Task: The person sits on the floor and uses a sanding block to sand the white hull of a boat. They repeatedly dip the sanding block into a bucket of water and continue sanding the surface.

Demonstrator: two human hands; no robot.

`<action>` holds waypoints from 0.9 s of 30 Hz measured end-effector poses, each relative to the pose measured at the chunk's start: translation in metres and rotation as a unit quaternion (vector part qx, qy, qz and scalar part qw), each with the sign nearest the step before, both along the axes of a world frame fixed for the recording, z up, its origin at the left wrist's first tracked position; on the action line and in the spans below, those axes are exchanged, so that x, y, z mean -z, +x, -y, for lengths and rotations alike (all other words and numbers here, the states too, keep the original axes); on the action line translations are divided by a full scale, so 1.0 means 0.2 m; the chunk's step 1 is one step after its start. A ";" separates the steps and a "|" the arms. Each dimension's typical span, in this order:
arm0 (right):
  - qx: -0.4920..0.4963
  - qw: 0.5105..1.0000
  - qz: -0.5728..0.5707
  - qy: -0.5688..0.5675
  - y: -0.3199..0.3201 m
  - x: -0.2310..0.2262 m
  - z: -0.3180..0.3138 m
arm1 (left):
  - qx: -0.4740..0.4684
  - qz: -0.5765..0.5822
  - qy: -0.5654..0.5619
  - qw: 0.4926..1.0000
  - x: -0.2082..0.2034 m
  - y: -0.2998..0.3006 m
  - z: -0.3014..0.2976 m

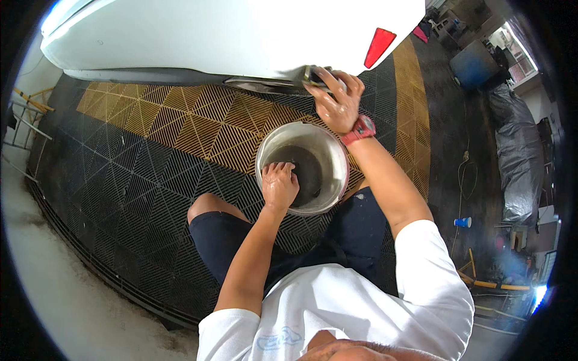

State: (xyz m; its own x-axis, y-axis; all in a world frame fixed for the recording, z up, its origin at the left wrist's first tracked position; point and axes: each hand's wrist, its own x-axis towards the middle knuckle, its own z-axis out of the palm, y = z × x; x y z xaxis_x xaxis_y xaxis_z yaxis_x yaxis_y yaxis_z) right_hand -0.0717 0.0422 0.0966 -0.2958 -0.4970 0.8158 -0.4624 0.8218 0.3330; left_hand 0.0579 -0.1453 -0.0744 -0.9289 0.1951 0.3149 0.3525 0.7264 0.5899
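My right hand (338, 101), wet and with a red watch at its wrist, is closed around a small dark block-like pad (309, 76). The pad is against the lower edge of a white car body (241, 42), just above the wheel (265, 85); its exact kind cannot be made out. Between my knees stands a pale round bucket (338, 157) with dark liquid or a dark bottom inside. My left hand (280, 185), also wet, hangs over the bucket's left side, its fingers loosely bent and slightly apart. Nothing shows in that hand, though its palm is hidden.
Black and yellow grid tiles (180, 114) cover the floor. A red reflector (380, 48) marks the car's right end. Farther right are a blue cup (462, 222), a cable (461, 174), a silver-grey covered object (515, 156) and a large bin-like container (475, 63). A metal frame (29, 129) stands at left.
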 end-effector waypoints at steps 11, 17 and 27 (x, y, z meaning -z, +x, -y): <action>-0.053 0.991 -0.009 0.123 -0.11 -0.32 -0.10 | -0.022 -0.038 0.057 0.997 0.01 0.00 0.04; -0.059 0.988 -0.037 0.138 -0.11 -0.40 -0.04 | -0.006 -0.019 0.064 0.998 0.01 0.00 0.02; -0.017 0.984 -0.031 0.173 -0.03 -0.46 -0.30 | -0.001 -0.034 0.054 0.998 -0.02 0.01 -0.02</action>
State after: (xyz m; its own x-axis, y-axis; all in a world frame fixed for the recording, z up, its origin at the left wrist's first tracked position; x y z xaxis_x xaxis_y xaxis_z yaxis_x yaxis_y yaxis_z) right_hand -0.0778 0.1023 0.1881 -0.2297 -0.7574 0.6112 -0.4580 0.6382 0.6188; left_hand 0.0595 -0.1420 -0.0713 -0.9049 0.1544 0.3966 0.3931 0.6604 0.6398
